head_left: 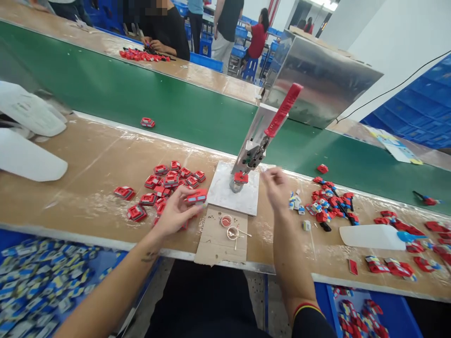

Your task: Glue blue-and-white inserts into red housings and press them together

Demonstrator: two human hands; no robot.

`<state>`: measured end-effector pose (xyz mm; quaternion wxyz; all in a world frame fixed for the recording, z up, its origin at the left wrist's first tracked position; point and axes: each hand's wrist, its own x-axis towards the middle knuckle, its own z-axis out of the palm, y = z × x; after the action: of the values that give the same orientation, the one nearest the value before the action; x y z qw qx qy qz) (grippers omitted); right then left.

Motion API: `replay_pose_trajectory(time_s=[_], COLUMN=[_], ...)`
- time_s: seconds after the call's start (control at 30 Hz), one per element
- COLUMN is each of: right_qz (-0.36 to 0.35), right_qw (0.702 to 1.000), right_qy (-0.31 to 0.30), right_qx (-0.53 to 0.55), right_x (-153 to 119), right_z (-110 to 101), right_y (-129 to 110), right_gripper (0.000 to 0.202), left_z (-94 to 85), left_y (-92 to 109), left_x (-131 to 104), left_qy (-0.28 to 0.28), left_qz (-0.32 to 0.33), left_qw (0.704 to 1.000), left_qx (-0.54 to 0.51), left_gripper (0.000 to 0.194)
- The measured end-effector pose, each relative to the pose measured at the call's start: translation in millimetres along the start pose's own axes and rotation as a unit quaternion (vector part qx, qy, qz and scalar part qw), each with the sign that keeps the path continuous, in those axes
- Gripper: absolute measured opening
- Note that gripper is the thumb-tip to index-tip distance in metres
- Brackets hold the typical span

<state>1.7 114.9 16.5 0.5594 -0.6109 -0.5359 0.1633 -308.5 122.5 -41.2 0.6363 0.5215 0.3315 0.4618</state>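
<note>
My left hand (pixel 172 213) is closed on a red toy car body (pixel 196 197) with a light blue side strip, just left of the press base. A hand toggle press (pixel 252 155) with a raised red handle (pixel 284 110) stands on a white base plate (pixel 229 202). Another red piece (pixel 241 177) sits on the round holder beneath its plunger. Right of the press, my right hand (pixel 276 187) is raised with curled fingers; whether it holds something small is hidden. A pile of red car bodies (pixel 171 179) lies around and behind my left hand.
On cardboard (pixel 211 244) are small cups (pixel 232 233) with swabs. Rightward lie red and blue parts (pixel 329 202) and a white squeeze bottle (pixel 371 236). Blue bins (pixel 398 305) sit below the table edge. Beyond runs a green belt (pixel 197 108); a person (pixel 169 33) works across it.
</note>
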Motion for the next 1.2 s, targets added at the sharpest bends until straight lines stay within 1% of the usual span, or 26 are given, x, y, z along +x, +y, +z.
replay_pose_trajectory(time_s=[0.07, 0.13, 0.17, 0.2, 0.23, 0.27, 0.33, 0.4, 0.47, 0.5, 0.53, 0.6, 0.67, 0.73, 0.8, 0.83, 0.87, 0.9, 0.93, 0.97, 1.0, 1.03, 1.07, 1.1, 1.13, 1.2], right_qz=[0.04, 0.063, 0.074, 0.084, 0.094, 0.105, 0.13, 0.156, 0.179, 0.19, 0.2, 0.215, 0.219, 0.211, 0.193, 0.176, 0.144, 0.089, 0.013, -0.076, -0.17, -0.246, -0.289, -0.317, -0.328, -0.314], right_qw=[0.998, 0.995, 0.994, 0.992, 0.989, 0.987, 0.98, 0.968, 0.949, 0.938, 0.928, 0.91, 0.899, 0.894, 0.892, 0.894, 0.904, 0.92, 0.936, 0.947, 0.948, 0.943, 0.94, 0.938, 0.94, 0.949], right_qy=[-0.026, -0.052, -0.063, -0.074, -0.083, -0.089, -0.085, -0.058, -0.03, -0.026, -0.026, -0.035, -0.041, -0.035, -0.014, 0.008, 0.045, 0.091, 0.138, 0.179, 0.201, 0.193, 0.169, 0.129, 0.091, 0.031], right_qx=[-0.032, -0.051, -0.059, -0.066, -0.075, -0.088, -0.128, -0.188, -0.257, -0.287, -0.314, -0.353, -0.377, -0.393, -0.408, -0.411, -0.401, -0.372, -0.323, -0.256, -0.179, -0.116, -0.074, -0.048, -0.029, 0.004], right_x=[-23.5, -37.6, -40.6, -41.2, -39.5, -35.1, -17.2, 14.7, 56.4, 77.7, 97.3, 127.1, 141.4, 142.6, 135.4, 130.0, 123.8, 117.1, 110.2, 103.4, 97.2, 92.1, 88.5, 86.6, 86.2, 88.7], right_z=[20.2, 36.4, 39.3, 37.3, 29.9, 17.5, -17.9, -56.4, -85.6, -94.7, -100.2, -103.1, -101.5, -101.5, -104.8, -106.6, -107.7, -107.3, -104.7, -99.5, -91.6, -81.1, -68.5, -54.5, -40.0, -13.4], right_y=[28.2, 46.5, 52.3, 56.4, 59.5, 62.3, 68.7, 77.7, 89.0, 94.7, 99.9, 107.6, 109.9, 106.5, 96.8, 89.2, 79.4, 67.3, 52.7, 35.6, 16.5, -4.0, -25.1, -45.4, -64.2, -94.0], right_gripper=[0.045, 0.043, 0.04, 0.038, 0.036, 0.036, 0.037, 0.034, 0.03, 0.029, 0.03, 0.034, 0.035, 0.034, 0.035, 0.037, 0.039, 0.039, 0.038, 0.038, 0.04, 0.043, 0.047, 0.051, 0.055, 0.059], left_z=[-9.6, -15.8, -18.3, -21.2, -24.9, -29.6, -41.5, -52.0, -54.2, -50.7, -44.1, -23.8, 0.0, 21.3, 37.6, 44.1, 49.7, 54.6, 58.7, 62.1, 64.7, 66.4, 67.1, 67.2, 66.7, 65.6], left_y=[0.7, -1.5, -3.5, -5.8, -8.2, -10.5, -13.6, -12.6, -7.1, -3.1, 1.2, 8.2, 10.3, 6.1, -2.8, -7.9, -13.0, -17.6, -21.6, -24.7, -27.2, -28.9, -30.1, -30.9, -31.4, -32.3], left_x=[-12.1, -23.5, -29.5, -36.1, -43.1, -50.1, -61.2, -63.6, -53.4, -43.8, -31.8, -3.2, 26.9, 54.2, 76.1, 84.8, 92.1, 98.1, 103.0, 107.0, 110.2, 112.8, 114.7, 116.1, 117.1, 117.8], left_qy=[0.033, 0.075, 0.097, 0.115, 0.129, 0.141, 0.165, 0.169, 0.146, 0.131, 0.115, 0.077, 0.009, -0.057, -0.096, -0.109, -0.12, -0.131, -0.139, -0.144, -0.146, -0.148, -0.149, -0.153, -0.158, -0.172], left_qz=[-0.01, -0.013, -0.012, -0.014, -0.018, -0.023, -0.04, -0.062, -0.07, -0.062, -0.043, 0.004, 0.023, 0.019, 0.013, 0.014, 0.019, 0.027, 0.037, 0.049, 0.061, 0.07, 0.078, 0.084, 0.087, 0.091], left_qw=[0.999, 0.997, 0.995, 0.993, 0.991, 0.989, 0.985, 0.983, 0.985, 0.986, 0.986, 0.986, 0.989, 0.99, 0.99, 0.989, 0.988, 0.986, 0.984, 0.982, 0.98, 0.979, 0.978, 0.977, 0.976, 0.972], left_qx=[0.015, 0.027, 0.03, 0.032, 0.03, 0.027, 0.022, 0.03, 0.063, 0.087, 0.112, 0.147, 0.147, 0.125, 0.104, 0.098, 0.097, 0.1, 0.106, 0.112, 0.118, 0.121, 0.122, 0.123, 0.124, 0.131], left_gripper=[0.053, 0.054, 0.054, 0.053, 0.052, 0.05, 0.046, 0.043, 0.043, 0.043, 0.041, 0.037, 0.035, 0.04, 0.052, 0.055, 0.054, 0.052, 0.049, 0.047, 0.044, 0.043, 0.041, 0.04, 0.039, 0.039])
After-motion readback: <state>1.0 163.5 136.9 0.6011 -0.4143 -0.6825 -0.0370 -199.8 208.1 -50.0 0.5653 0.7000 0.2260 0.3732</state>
